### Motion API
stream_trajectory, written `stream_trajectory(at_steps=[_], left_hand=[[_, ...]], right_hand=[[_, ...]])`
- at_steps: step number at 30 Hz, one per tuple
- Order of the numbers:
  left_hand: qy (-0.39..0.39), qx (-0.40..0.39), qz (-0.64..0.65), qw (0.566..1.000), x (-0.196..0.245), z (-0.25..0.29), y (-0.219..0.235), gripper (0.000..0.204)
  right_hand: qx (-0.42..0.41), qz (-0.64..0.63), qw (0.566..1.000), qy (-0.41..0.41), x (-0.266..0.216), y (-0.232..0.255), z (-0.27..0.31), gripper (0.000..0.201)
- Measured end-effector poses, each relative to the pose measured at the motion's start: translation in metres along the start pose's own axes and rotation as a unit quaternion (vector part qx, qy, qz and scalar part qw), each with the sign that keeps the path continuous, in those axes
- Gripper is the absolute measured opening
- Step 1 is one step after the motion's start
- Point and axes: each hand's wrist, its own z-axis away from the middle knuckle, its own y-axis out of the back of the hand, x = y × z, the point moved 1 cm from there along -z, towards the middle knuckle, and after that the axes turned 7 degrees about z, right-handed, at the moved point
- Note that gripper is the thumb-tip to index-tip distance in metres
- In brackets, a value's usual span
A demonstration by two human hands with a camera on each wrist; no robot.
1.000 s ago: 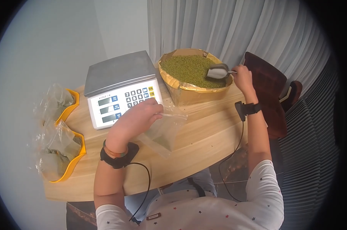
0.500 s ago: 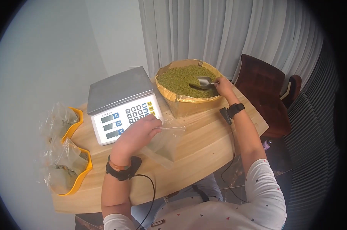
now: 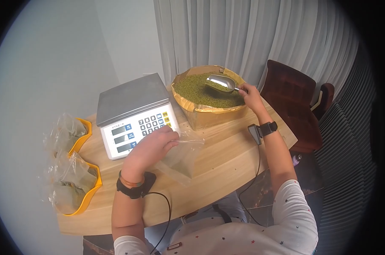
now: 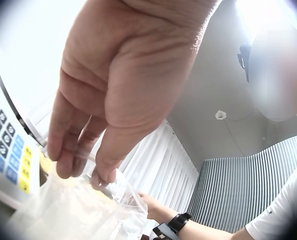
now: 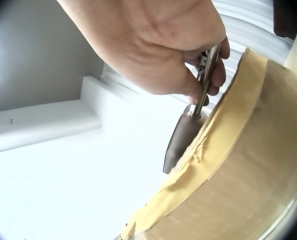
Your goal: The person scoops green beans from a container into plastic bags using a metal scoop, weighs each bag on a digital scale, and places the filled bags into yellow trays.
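Observation:
In the head view my right hand (image 3: 253,98) grips the handle of a metal scoop (image 3: 221,83), held just above green granules (image 3: 192,87) in a cardboard box (image 3: 209,119). The right wrist view shows the fingers round the scoop's handle (image 5: 208,70), its blade partly behind the box rim (image 5: 223,130). My left hand (image 3: 152,148) pinches the top edge of a clear zip bag (image 3: 182,159) in front of the scale. In the left wrist view the thumb and fingers hold the bag's plastic (image 4: 83,210); how much the bag contains is unclear.
A white scale (image 3: 133,100) with a grey plate stands left of the box. Two yellow holders (image 3: 89,191) with filled clear bags (image 3: 69,197) sit at the table's left end. A dark red chair (image 3: 294,106) is beyond the right edge; cables hang from both wrists.
The scoop has come up out of the granules and tilted, its shiny inside now showing. Earlier, the head view shifted. The left hand keeps its hold on the bag.

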Motion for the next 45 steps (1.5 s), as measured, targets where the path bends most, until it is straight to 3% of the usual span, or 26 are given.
stream_trajectory(at_steps=[3, 7, 14, 21, 23, 27, 34, 36, 37, 42, 45], left_hand=[[0.0, 0.002, -0.001, 1.0, -0.001, 0.0, 0.0, 0.013], [-0.021, 0.012, -0.002, 1.0, -0.007, 0.0, -0.002, 0.013], [-0.012, 0.012, 0.002, 1.0, -0.004, 0.001, -0.001, 0.014], [-0.014, 0.006, 0.005, 1.0, -0.004, 0.0, 0.0, 0.013], [-0.01, 0.005, 0.01, 1.0, -0.005, 0.001, 0.0, 0.012], [-0.018, 0.005, 0.01, 1.0, -0.004, 0.001, -0.001, 0.012], [0.0, -0.004, 0.0, 1.0, -0.002, 0.0, -0.001, 0.012], [0.005, -0.008, -0.006, 1.0, -0.001, 0.0, 0.0, 0.013], [0.001, -0.008, -0.006, 1.0, -0.001, 0.0, 0.0, 0.013], [-0.005, -0.006, -0.001, 1.0, -0.003, -0.001, -0.002, 0.013], [0.003, -0.007, 0.001, 1.0, -0.001, -0.001, -0.001, 0.013]], right_hand=[[-0.025, -0.017, 0.999, 0.031, 0.005, 0.015, 0.003, 0.015], [-0.092, -0.119, 0.987, 0.057, -0.033, 0.043, 0.026, 0.015], [-0.198, -0.084, 0.969, 0.122, -0.086, 0.062, 0.054, 0.017], [-0.188, -0.01, 0.95, 0.25, -0.141, 0.059, 0.081, 0.015], [-0.153, 0.094, 0.938, 0.296, -0.156, 0.059, 0.093, 0.014], [-0.094, 0.098, 0.922, 0.363, -0.166, 0.056, 0.104, 0.016], [-0.083, 0.111, 0.937, 0.322, -0.149, 0.073, 0.084, 0.017], [-0.067, 0.067, 0.975, 0.202, -0.137, 0.082, 0.068, 0.014], [-0.065, 0.07, 0.975, 0.201, -0.127, 0.085, 0.058, 0.014], [0.069, 0.213, 0.965, 0.138, -0.043, 0.07, 0.006, 0.012], [0.039, 0.298, 0.949, 0.1, -0.02, 0.051, -0.009, 0.014]])
